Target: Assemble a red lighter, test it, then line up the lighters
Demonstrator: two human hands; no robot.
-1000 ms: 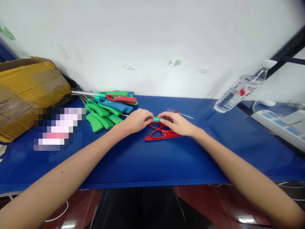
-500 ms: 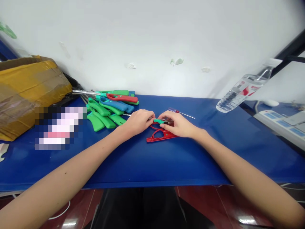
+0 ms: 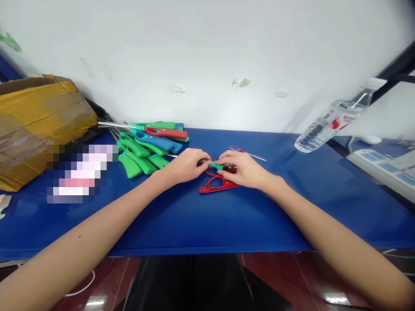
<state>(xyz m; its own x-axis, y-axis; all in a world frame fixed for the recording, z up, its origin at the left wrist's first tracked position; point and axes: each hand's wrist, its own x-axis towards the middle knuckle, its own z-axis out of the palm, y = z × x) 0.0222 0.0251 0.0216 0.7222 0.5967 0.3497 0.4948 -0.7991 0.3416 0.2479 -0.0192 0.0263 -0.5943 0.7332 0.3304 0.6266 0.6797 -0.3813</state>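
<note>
Near the centre of the blue table (image 3: 207, 224), toward its far edge, a small green piece (image 3: 216, 166) with a dark, thin tip is being pinched just above a red plastic shell (image 3: 218, 185). The left hand (image 3: 183, 166) is closing its fingertips on one end of the piece while the right hand (image 3: 244, 170) is pressing in from the other side, so the hands are together and clamped on it, though the fingers are hiding part of the contact. The piece looks light, stiff and small enough to slip, so its green body is probably the safer hold, between fingertip and thumb, rather than the thin tip. The shell is lying flat, glossy and open-framed with oval cut-outs, apparently in two parts, and partly tucked under the right hand. It should handle as light, rigid and somewhat slick, and is likely best taken by its solid outer edge. Also lying on the table are a pile of utility lighters (image 3: 139, 149) in green, blue and red toward the far left, and a red-handled screwdriver (image 3: 241, 150) along the far edge. A taped cardboard box (image 3: 42, 125) is resting at the left corner, and a pixelated object (image 3: 81, 172) is too blurred to identify.
</note>
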